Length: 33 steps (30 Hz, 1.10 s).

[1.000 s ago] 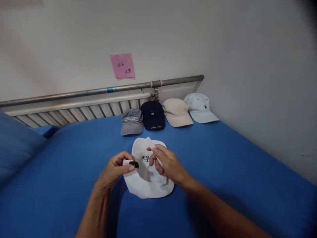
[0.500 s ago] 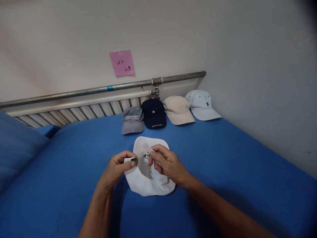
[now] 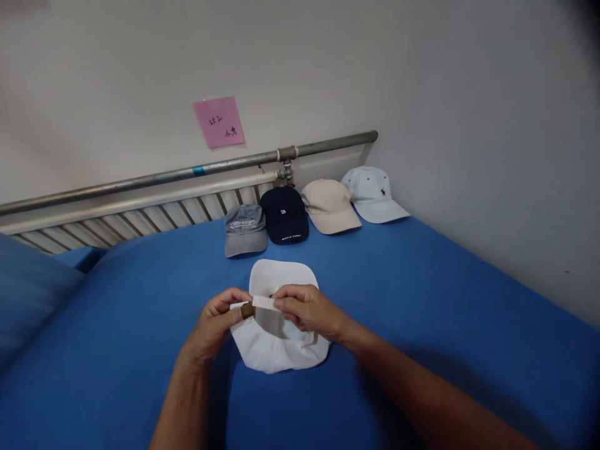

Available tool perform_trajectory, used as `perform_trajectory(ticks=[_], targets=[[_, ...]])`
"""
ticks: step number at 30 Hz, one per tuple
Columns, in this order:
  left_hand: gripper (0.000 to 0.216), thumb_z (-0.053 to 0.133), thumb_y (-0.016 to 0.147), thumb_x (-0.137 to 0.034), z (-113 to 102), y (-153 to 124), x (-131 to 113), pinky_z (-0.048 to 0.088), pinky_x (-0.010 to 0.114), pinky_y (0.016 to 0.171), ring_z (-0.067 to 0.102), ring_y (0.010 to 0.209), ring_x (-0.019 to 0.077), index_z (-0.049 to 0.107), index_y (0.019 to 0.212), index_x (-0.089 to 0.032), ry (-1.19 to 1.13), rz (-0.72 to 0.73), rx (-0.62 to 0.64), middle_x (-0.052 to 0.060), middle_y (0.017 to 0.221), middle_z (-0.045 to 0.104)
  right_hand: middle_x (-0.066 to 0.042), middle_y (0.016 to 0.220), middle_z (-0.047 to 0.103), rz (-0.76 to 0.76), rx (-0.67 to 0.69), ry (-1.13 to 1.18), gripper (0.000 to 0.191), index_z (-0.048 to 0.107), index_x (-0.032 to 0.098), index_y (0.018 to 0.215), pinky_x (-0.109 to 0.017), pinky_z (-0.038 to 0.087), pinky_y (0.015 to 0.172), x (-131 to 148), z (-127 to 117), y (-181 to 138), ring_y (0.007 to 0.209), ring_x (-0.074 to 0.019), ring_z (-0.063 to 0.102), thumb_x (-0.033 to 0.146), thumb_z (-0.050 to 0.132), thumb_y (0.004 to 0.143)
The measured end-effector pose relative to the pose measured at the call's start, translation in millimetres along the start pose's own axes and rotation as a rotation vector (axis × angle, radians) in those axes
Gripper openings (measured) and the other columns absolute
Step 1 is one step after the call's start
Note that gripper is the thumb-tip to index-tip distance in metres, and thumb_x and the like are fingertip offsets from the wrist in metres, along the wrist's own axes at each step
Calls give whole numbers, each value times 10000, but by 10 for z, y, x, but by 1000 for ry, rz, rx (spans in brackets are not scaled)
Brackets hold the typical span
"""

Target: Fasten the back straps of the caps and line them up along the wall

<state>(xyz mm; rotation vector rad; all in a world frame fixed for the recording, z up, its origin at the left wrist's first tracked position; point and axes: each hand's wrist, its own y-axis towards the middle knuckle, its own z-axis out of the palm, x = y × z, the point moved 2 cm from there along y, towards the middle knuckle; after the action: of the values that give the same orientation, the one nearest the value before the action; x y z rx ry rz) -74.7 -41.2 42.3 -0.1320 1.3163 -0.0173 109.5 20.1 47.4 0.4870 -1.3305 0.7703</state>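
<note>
White fabric cap (image 3: pixel 276 356), lower centre: our left hand (image 3: pixel 210 328) pinches its brass-coloured metal buckle (image 3: pixel 247 310), our right hand (image 3: pixel 309 309) its white fabric strap (image 3: pixel 264 303). Blue sheet (image 3: pixel 135 337) extending both sides; grey wall (image 3: pixel 492 156) bounding right; four curved-brim fabric caps (image 3: pixel 328 203) blocking upper centre.

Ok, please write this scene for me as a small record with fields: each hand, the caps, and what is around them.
Left hand: pinches the buckle at one strap end
Right hand: holds the free strap, its tip close to the buckle; contact unclear
White cap: on the blue sheet, opening up, brim on the far side
Cap row, left to right: gray cap, navy cap, beige cap, pale blue cap; brims toward the person
Behind: radiator, pipe
Wall: pink note
</note>
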Motion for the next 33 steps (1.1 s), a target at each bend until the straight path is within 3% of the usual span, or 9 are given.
perform_trajectory(ticks=[33], targets=[[227,829,607,-262,25,37,32,425,165,553,581,573,83,687,766,-186,-98,30,17,-14,655,658,90,476,386,50,-5,34,112,608,165,737,-163,190,361,-33,4,3,383,-28,270,276,597,747]])
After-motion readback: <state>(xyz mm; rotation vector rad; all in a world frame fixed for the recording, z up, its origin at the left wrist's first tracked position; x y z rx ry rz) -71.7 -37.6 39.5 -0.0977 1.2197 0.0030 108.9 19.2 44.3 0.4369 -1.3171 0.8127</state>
